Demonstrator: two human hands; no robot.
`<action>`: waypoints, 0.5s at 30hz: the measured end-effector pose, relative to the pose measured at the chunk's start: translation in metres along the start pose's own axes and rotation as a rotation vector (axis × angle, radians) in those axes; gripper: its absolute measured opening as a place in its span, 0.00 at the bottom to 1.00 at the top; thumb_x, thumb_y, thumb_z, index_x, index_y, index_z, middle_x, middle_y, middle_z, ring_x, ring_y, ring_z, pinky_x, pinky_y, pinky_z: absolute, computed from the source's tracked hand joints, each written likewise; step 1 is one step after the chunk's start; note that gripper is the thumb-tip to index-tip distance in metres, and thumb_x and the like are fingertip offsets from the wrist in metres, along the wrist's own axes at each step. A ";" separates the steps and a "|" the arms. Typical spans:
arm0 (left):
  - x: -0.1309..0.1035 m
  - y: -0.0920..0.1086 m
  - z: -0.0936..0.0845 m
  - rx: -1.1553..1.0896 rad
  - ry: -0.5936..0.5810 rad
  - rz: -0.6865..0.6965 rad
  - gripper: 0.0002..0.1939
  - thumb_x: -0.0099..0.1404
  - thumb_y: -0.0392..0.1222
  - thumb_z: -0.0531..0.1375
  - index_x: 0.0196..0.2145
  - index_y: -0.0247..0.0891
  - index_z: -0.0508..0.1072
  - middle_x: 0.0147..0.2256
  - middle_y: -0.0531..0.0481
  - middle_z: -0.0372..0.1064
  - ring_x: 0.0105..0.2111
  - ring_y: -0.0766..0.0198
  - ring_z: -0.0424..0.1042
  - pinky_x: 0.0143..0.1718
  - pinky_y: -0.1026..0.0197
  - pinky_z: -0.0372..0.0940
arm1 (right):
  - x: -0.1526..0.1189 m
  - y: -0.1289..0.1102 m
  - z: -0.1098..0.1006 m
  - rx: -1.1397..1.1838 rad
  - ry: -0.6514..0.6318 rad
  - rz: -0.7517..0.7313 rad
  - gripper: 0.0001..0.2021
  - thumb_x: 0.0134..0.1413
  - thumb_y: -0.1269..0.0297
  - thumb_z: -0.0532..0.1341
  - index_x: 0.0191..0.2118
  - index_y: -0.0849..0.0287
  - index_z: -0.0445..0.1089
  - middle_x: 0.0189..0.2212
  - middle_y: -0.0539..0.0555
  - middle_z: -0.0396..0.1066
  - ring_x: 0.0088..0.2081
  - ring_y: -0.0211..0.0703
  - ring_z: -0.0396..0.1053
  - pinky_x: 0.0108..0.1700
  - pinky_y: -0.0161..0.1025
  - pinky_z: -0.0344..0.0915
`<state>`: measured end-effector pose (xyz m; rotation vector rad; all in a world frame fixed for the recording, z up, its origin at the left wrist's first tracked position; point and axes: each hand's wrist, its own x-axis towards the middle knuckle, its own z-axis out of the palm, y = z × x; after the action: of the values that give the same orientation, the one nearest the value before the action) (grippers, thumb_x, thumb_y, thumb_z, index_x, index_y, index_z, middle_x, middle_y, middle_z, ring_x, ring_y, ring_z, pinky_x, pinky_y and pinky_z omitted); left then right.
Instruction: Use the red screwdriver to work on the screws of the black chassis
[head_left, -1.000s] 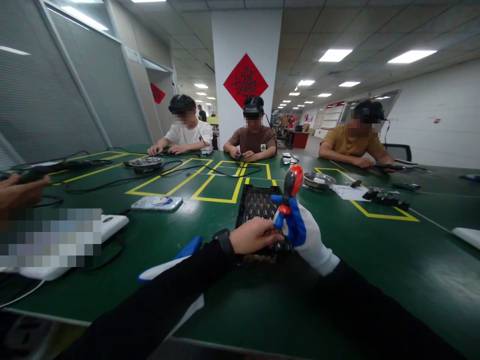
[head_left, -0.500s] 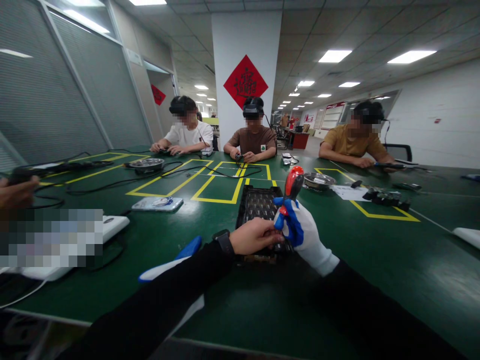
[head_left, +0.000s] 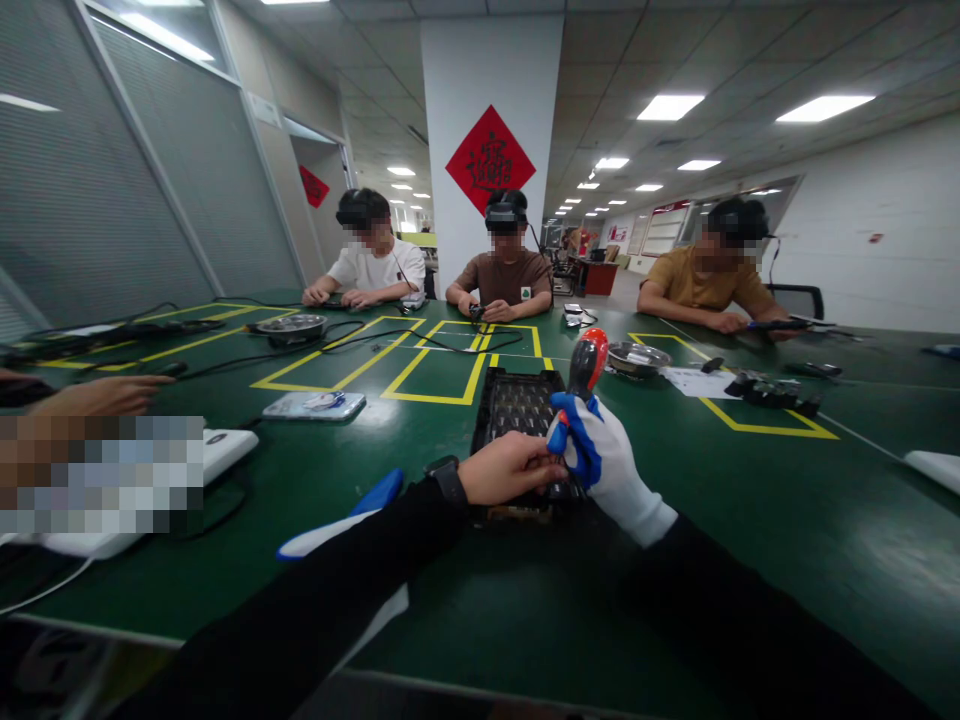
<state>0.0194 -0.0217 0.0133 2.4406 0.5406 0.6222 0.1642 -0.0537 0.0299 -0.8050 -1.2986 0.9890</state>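
Observation:
In a white and blue glove, my right hand (head_left: pixel 596 445) is closed round a screwdriver with a red and black handle (head_left: pixel 587 362), its handle pointing up. My bare left hand (head_left: pixel 510 468), with a dark watch (head_left: pixel 447 480) at the wrist, has its fingers pinched together right beside the gloved fingers. What the left fingertips hold is too small to make out. Both hands are over the near part of a black tray (head_left: pixel 517 400) with rows of small compartments. The screwdriver's tip is hidden by the hands.
A blue and white glove (head_left: pixel 379 495) lies left of the tray, under my left sleeve. Beyond are a phone (head_left: pixel 315 405), metal bowls (head_left: pixel 637 359), a paper sheet (head_left: pixel 697 382) and black parts (head_left: pixel 772 392). Three people sit opposite; another person's hand (head_left: pixel 105 398) reaches in at left.
The screwdriver handle has turned in my right hand, showing more black and tilting slightly. At the left, the other person's hand has moved further in over the table.

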 end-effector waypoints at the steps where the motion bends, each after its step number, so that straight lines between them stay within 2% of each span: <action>1: 0.000 -0.001 0.000 -0.001 0.003 0.000 0.12 0.64 0.44 0.51 0.33 0.32 0.67 0.22 0.54 0.64 0.23 0.73 0.62 0.27 0.71 0.56 | -0.001 0.000 -0.002 -0.020 -0.027 -0.029 0.14 0.51 0.54 0.56 0.37 0.60 0.64 0.19 0.48 0.66 0.20 0.35 0.63 0.23 0.33 0.61; 4: 0.000 -0.003 0.001 0.002 0.013 -0.020 0.12 0.64 0.44 0.51 0.32 0.31 0.67 0.22 0.54 0.64 0.22 0.73 0.62 0.26 0.71 0.56 | -0.002 -0.003 -0.006 -0.080 -0.091 -0.082 0.15 0.49 0.56 0.58 0.39 0.60 0.67 0.22 0.50 0.68 0.25 0.37 0.66 0.27 0.35 0.64; 7: 0.000 -0.003 0.001 0.011 0.008 -0.031 0.13 0.64 0.45 0.51 0.29 0.31 0.67 0.23 0.53 0.65 0.23 0.73 0.63 0.27 0.71 0.57 | -0.001 -0.007 -0.003 -0.065 -0.050 -0.038 0.12 0.48 0.55 0.59 0.33 0.59 0.66 0.22 0.50 0.69 0.24 0.37 0.66 0.26 0.35 0.64; 11: 0.000 -0.002 0.002 0.019 0.006 -0.023 0.13 0.64 0.45 0.51 0.29 0.32 0.67 0.22 0.53 0.66 0.22 0.73 0.63 0.27 0.71 0.57 | 0.001 -0.005 0.004 0.007 0.033 0.033 0.12 0.50 0.54 0.57 0.30 0.58 0.61 0.17 0.47 0.66 0.19 0.33 0.63 0.22 0.32 0.61; 13: 0.000 -0.001 0.002 0.016 0.017 -0.014 0.13 0.64 0.45 0.51 0.32 0.32 0.68 0.22 0.54 0.65 0.22 0.73 0.63 0.27 0.71 0.57 | 0.001 -0.002 0.003 0.000 0.026 0.025 0.12 0.49 0.54 0.58 0.30 0.58 0.61 0.16 0.46 0.65 0.18 0.32 0.61 0.21 0.31 0.60; 15: 0.000 -0.001 0.002 0.006 0.016 -0.002 0.12 0.64 0.44 0.51 0.33 0.32 0.68 0.22 0.54 0.65 0.22 0.73 0.63 0.27 0.71 0.57 | 0.000 0.002 -0.002 -0.027 -0.018 -0.033 0.12 0.47 0.56 0.60 0.34 0.59 0.63 0.18 0.46 0.65 0.20 0.34 0.62 0.23 0.32 0.62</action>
<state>0.0200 -0.0217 0.0115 2.4423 0.5519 0.6405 0.1657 -0.0532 0.0280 -0.7944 -1.3393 0.9559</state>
